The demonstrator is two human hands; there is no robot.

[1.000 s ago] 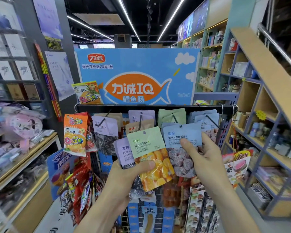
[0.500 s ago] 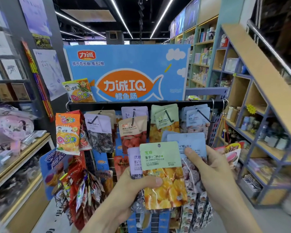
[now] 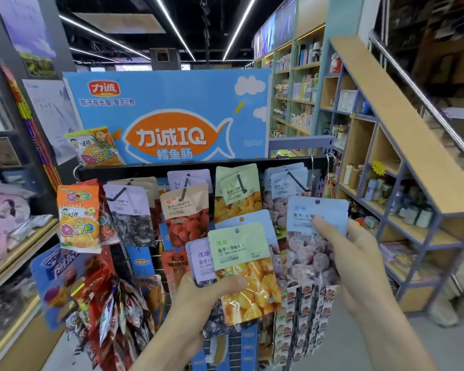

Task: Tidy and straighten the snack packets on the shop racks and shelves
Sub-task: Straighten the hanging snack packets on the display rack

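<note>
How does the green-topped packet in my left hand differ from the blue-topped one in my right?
The green-topped packet shows orange-yellow pieces; the blue-topped packet shows purplish round ones. The green one fronts a fanned stack held by the left hand; the blue one is held singly and higher by the right hand. Both have clear windows and hang holes.

This is a shop: snack packets [image 3: 184,214] hang in rows on the hooks of a rack [image 3: 198,167] under a blue fish sign [image 3: 172,116], and stocked shelves [image 3: 292,89] line an aisle lit by ceiling strip lights [image 3: 239,25].
</note>
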